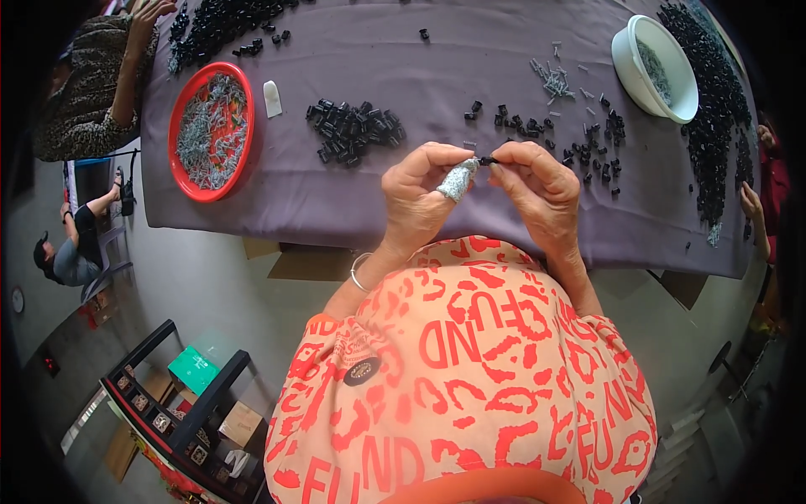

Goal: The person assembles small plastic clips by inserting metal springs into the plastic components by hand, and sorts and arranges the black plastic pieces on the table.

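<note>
Both hands meet over the table's near edge, fingertips almost touching around a small black plastic part [487, 160]. My right hand [541, 189] pinches the part between thumb and forefinger. My left hand [417, 197] is closed in a pinch at its other end, and a silvery-white wrap [458, 180] covers one digit. Whatever else the left fingertips hold is too small to make out. Just beyond them shows a tiny grey spring-like piece [470, 143]. A heap of black plastic parts [353, 133] lies to the left, and scattered black parts [598, 151] lie to the right.
A red basin [174, 134] of small grey pieces stands left, beside a white object [272, 99]. At the far right are a white tub [625, 52], loose grey pieces [554, 80] and a large black heap [714, 109]. Other people [92, 84] sit around the purple-covered table [277, 185].
</note>
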`<state>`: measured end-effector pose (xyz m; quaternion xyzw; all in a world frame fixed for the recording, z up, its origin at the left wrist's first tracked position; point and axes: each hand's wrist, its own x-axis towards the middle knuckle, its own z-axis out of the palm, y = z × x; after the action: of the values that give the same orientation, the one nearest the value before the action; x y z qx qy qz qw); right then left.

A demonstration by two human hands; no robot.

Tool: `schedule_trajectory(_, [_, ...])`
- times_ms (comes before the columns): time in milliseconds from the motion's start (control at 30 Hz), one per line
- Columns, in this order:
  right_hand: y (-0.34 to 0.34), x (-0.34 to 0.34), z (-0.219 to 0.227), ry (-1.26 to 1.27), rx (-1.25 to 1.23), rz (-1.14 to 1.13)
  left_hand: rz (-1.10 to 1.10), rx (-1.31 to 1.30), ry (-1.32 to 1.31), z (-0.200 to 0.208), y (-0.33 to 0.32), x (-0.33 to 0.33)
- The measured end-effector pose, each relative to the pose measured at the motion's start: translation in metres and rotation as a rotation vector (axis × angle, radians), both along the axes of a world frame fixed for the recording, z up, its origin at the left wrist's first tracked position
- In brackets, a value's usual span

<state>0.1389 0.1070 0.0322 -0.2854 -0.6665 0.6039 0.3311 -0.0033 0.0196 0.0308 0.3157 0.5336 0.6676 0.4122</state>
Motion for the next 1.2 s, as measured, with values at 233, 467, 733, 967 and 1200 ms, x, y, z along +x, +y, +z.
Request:
schedule_trajectory(233, [0.005, 0.0, 0.003, -0.049, 0.063, 0.043, 0.018, -0.002, 0.051, -0.002, 0.001, 0.001])
schedule_trajectory(467, [0.005, -0.001, 0.0, -0.01, -0.19, 0.051, 0.037, -0.006, 0.085, -0.004, 0.0, 0.001])
schedule_trajectory(733, [0.001, -0.002, -0.008, -0.018, -0.001, 0.021, 0.025, 0.014, 0.163, -0.008, 0.002, 0.003])
schedule_trajectory(967, [-0.012, 0.001, -0.01, -0.1, 0.078, -0.051, -0.017, -0.108, 0.113, -0.01, -0.006, 0.01])
schedule_trajectory(1200, [-0.002, 0.013, -0.005, -0.24, 0.261, 0.034, -0.058, 0.014, 0.563, -0.024, -0.002, 0.009])
